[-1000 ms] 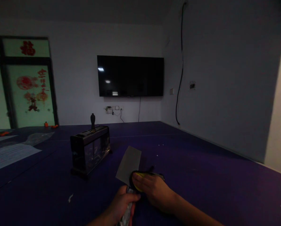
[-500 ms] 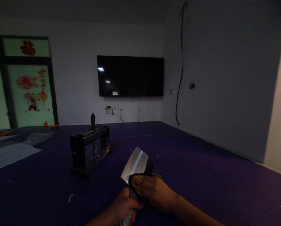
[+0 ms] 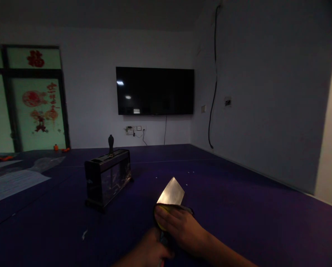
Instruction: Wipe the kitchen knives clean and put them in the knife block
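Blade (image 3: 172, 193) shifted rightward; left hand (image 3: 152, 247) grips its handle (image 3: 163, 238); right hand (image 3: 186, 227) holds yellow cloth (image 3: 159, 222)

At six o'clock, the cleaver (image 3: 171, 193) gleams silver and pale gold above a yellow, black-edged cloth (image 3: 159, 222). At nine, red decorations (image 3: 33, 98) pattern the pale-green door (image 3: 26, 137).

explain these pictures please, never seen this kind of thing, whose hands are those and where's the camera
There's no machine: a camera worn on a person's head looks forward and down at their own bare hands. The blurred left hand grips the handle end of a broad-bladed knife. The right hand holds a yellow and black cloth against the blade. On the purple surface, a dark stand sits to the left; farther left lies paper.
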{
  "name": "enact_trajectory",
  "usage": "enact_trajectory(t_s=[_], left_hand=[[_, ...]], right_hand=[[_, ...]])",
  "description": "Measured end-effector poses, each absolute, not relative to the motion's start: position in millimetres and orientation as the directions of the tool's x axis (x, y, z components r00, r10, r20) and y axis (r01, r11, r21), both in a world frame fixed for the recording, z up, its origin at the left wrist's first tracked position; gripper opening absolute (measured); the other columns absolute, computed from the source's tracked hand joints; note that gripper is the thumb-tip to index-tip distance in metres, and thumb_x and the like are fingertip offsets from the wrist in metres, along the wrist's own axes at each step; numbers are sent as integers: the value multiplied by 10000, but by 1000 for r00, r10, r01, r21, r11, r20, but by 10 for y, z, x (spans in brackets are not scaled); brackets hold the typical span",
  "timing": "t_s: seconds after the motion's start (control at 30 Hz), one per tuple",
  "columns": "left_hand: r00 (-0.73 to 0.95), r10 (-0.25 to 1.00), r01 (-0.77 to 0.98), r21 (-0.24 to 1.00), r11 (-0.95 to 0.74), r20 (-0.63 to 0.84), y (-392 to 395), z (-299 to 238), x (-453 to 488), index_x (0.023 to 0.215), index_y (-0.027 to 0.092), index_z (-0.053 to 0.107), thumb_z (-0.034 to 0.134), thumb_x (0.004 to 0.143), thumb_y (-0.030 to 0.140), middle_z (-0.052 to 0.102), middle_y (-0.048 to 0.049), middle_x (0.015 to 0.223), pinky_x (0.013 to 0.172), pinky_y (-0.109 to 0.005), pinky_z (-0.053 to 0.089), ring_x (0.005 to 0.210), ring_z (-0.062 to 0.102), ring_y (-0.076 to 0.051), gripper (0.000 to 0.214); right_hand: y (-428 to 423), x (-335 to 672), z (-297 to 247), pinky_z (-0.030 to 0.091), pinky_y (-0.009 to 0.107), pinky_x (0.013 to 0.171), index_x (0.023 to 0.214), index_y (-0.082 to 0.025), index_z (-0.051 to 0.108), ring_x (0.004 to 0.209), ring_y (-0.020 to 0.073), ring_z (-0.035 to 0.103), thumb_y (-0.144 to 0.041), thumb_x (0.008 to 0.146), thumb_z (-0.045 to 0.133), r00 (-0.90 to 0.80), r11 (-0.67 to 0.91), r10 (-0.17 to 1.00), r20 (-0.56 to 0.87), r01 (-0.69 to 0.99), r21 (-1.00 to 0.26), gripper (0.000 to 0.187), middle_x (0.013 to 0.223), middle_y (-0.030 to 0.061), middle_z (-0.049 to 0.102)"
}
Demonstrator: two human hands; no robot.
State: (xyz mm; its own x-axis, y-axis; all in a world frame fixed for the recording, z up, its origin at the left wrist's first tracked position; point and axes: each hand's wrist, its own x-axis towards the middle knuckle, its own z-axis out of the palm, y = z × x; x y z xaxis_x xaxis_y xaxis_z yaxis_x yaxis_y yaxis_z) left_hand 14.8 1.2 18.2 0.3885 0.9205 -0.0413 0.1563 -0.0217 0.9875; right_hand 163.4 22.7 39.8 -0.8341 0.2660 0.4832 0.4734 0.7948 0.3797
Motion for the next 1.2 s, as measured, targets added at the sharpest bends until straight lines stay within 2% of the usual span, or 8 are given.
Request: enact_trajectory(t_s=[0.13,0.3,0.43,0.57,0.73,0.9,1.1,1.2], left_hand=[[374,927,172,981,-85,15,-8,190,142,774,167,594,558,492,-2,608,4,733,641,-240,411,721,545,-159,331],[387,922,145,985,-93,30,19,235,160,736,167,586,616,478,1,609,-5,784,724,-259,425,829,555,-191,308],[372,927,57,995,-83,56,32,247,160,822,179,584,614,488,-6,618,-15,870,786,-269,427,913,549,-205,383],[373,928,18,1000,-19,11,40,197,144,841,160,592,604,492,2,629,-34,868,772,-277,443,920,557,-222,383],[381,924,-126,992,14,36,86,118,146,958,158,564,542,472,-46,621,-46,967,797,-264,435,975,546,-213,527],[349,937,-58,997,44,-21,94,80,143,872,136,587,535,493,-33,634,-51,913,787,-272,432,937,560,-218,418],[280,959,-127,992,5,31,13,101,149,936,149,580,542,504,-30,632,-34,944,811,-255,420,956,553,-196,469],[257,966,-90,996,19,5,47,67,137,885,140,590,549,509,-21,639,-35,897,793,-257,423,919,560,-194,412]], right_hand=[[235,1626,362,467,339,839,1288,-109,355,975,185,544,-133,907,276,-838,793,261,479,469,388,390,1299,120,418],[240,1604,361,448,347,869,1288,-98,357,1041,199,510,-133,893,299,-838,818,261,479,455,352,401,1291,130,425],[244,1595,372,424,350,902,1291,-90,348,1095,206,472,-147,896,304,-850,842,253,462,429,328,401,1295,126,421],[247,1600,374,397,343,931,1281,-92,361,1119,193,452,-147,901,309,-848,857,227,479,408,316,388,1293,124,425],[251,1609,361,406,351,917,1270,-95,379,1086,202,477,-157,900,307,-852,849,250,460,421,319,382,1312,112,403],[244,1610,363,440,338,870,1278,-107,375,1019,192,522,-163,898,299,-851,844,269,452,434,315,392,1304,116,413],[223,1609,388,423,334,893,1264,-131,400,1087,193,481,-187,905,305,-840,851,269,472,437,292,376,1289,104,435],[222,1606,397,403,321,917,1260,-119,405,1102,189,468,-189,912,287,-842,857,272,467,432,281,374,1291,97,434]])
